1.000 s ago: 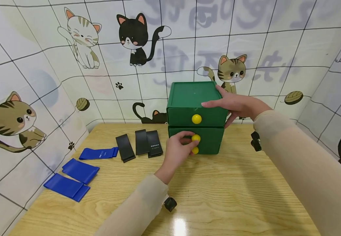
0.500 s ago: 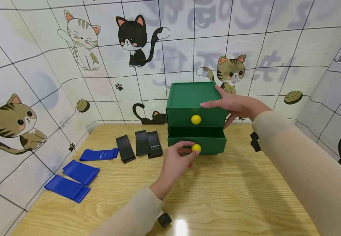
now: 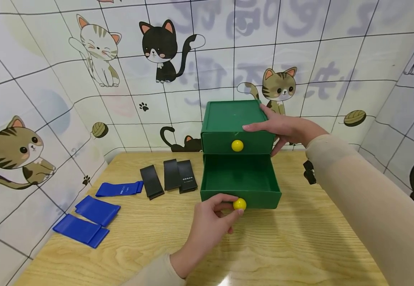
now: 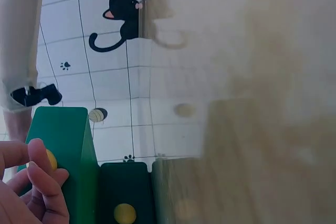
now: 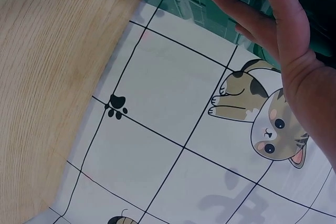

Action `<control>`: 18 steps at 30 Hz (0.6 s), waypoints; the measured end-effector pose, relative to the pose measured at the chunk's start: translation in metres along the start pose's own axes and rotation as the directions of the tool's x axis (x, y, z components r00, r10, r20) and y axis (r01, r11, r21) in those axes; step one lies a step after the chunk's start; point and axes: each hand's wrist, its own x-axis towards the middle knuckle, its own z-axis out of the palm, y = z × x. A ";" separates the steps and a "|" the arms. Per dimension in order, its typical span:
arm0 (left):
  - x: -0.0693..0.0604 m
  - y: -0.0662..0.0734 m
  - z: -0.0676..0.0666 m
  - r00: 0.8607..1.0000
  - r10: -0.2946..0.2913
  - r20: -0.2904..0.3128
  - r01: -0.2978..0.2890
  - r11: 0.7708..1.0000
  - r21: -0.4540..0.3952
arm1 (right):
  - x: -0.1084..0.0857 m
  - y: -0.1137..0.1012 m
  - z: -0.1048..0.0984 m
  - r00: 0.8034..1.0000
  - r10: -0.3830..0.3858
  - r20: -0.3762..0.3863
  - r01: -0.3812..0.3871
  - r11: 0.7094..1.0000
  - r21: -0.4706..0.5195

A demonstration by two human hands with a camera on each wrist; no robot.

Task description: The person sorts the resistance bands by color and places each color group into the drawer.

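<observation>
A small green two-drawer cabinet (image 3: 233,115) stands against the wall, a round yellow knob on each drawer front. Its lower drawer (image 3: 260,200) is pulled far out, and nothing is visible inside. My left hand (image 3: 208,224) pinches the lower drawer's yellow knob (image 3: 240,204) between thumb and fingers; in the left wrist view the fingers partly cover it. The upper drawer (image 3: 217,143) is closed, its own knob (image 3: 237,145) untouched. My right hand (image 3: 282,125) rests on the cabinet's right edge, fingers spread over top and side. In the right wrist view, extended fingers (image 5: 247,17) lie against the green side.
Left of the cabinet, several folded black bands (image 3: 152,181) lie on the wooden table (image 3: 149,230). Farther left are several folded blue bands (image 3: 97,210). A cloth printed with cats (image 3: 160,51) hangs behind and at both sides.
The lower drawer has slid out toward me from closed, its knob held by my left hand, which moved nearer with it. The right hand has stayed on the cabinet.
</observation>
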 end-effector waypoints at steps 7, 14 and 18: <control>-0.017 0.002 -0.004 0.999 -0.030 0.024 0.029 0.999 0.046 | 0.000 -0.001 0.001 1.000 -0.006 -0.005 0.006 1.000 -0.010; -0.027 0.008 -0.002 0.994 -0.048 0.101 0.038 0.994 0.099 | -0.001 -0.001 0.000 1.000 -0.008 -0.005 0.008 1.000 -0.004; -0.027 0.009 -0.004 0.992 -0.044 0.121 0.032 0.994 0.103 | 0.000 0.000 0.000 1.000 -0.014 -0.007 0.014 1.000 -0.012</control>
